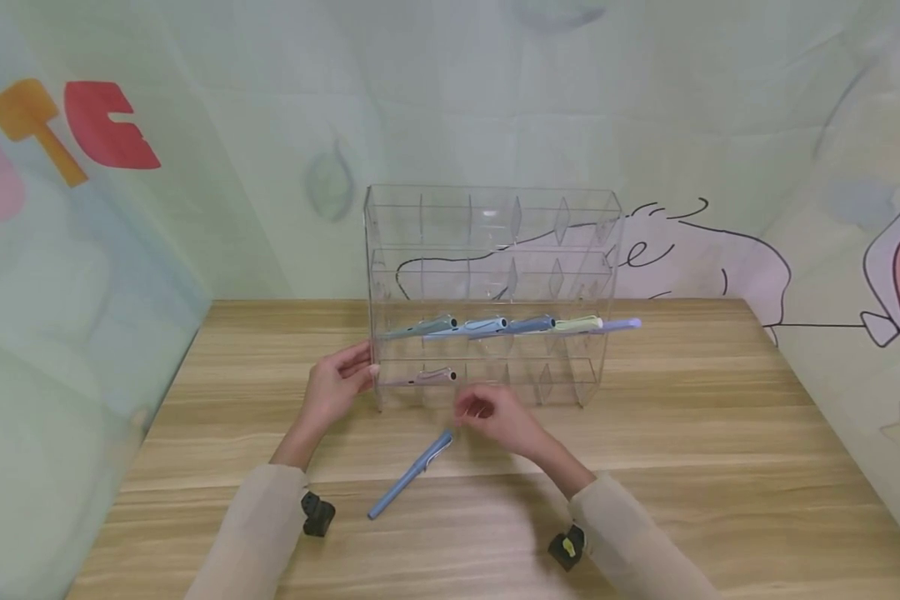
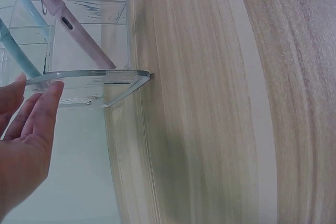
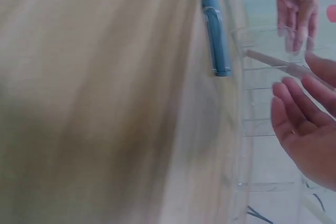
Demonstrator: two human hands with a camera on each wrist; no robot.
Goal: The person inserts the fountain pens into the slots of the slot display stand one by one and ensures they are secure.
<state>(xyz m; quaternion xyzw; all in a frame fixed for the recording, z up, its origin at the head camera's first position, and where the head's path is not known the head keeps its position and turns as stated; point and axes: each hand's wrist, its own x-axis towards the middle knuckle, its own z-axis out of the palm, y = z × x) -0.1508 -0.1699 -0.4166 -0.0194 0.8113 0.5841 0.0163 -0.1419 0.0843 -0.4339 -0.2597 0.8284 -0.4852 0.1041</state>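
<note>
A clear acrylic rack [image 1: 492, 302] with divided tiers stands at the back of the table. My left hand [image 1: 337, 383] touches its left side, the thumb by the front edge; in the left wrist view the fingers [image 2: 48, 108] lie fairly straight against the side panel. My right hand [image 1: 498, 417] hovers in front of the bottom tier, its fingers loosely bent and holding nothing. Near it a blue pen [image 1: 411, 475] with a metal clip lies slanted on the table. A mauve pen [image 1: 431, 377] sits in the leftmost bottom compartment.
One tier up lie several pens: a grey-green pen [image 1: 423, 327], a light blue pen [image 1: 483, 326], a dark blue pen [image 1: 528, 324], a pale yellow-green pen [image 1: 579, 323] and a purple pen [image 1: 626, 324]. A printed cloth [image 1: 270, 167] hangs behind the wooden table [image 1: 690, 467].
</note>
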